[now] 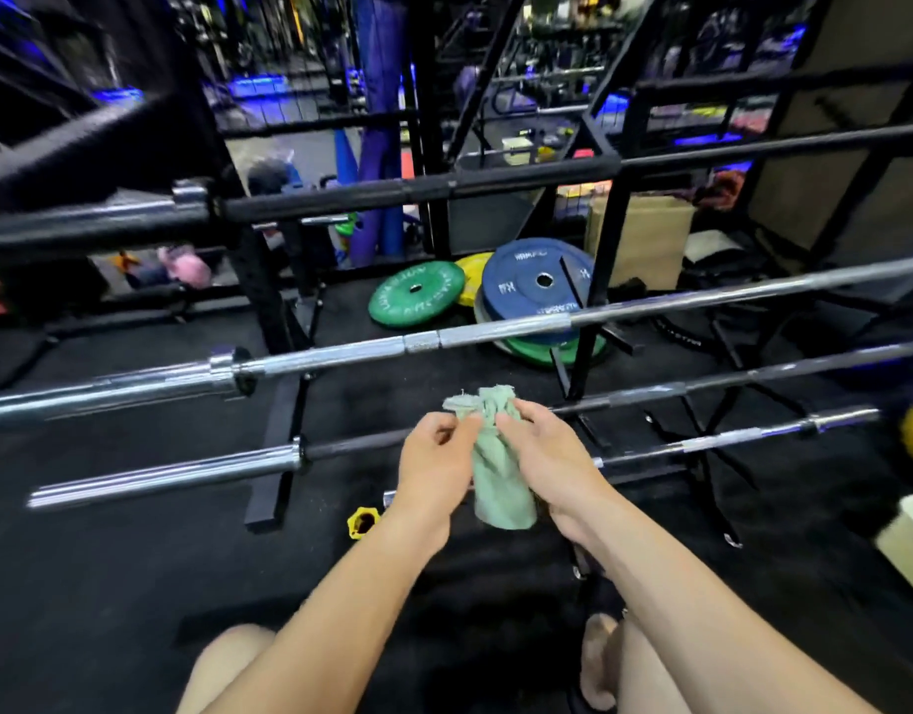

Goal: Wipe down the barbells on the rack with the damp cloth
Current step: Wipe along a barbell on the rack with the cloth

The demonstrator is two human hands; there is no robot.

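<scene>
Cloth (498,471), pale green, bunched: you hold it upright between both hands, in front of the rack and not yet on any bar. Your left hand (436,458) pinches its upper left edge between thumb and curled fingers; your right hand (544,456) grasps the upper right side, fingers wrapped round the fabric. The top frays out just above your fingertips, and the body hangs down below your palms. Judged purpose: regathering the cloth into a pad before wiping.

Barbells, racked horizontally:
- Dark-shafted bar (650,394), just beyond your fingertips, partly hidden behind the cloth; likely first to wipe, being nearest.
- Short chrome bar (743,438), to the right of your right fingers.
- Chrome bar (495,332), above and beyond your fingers.
- Black bar (418,190), highest and well beyond.

Floor items, well apart from your fingers: green plate (416,296), blue plate (534,283), yellow collar (363,522) below your left wrist.
</scene>
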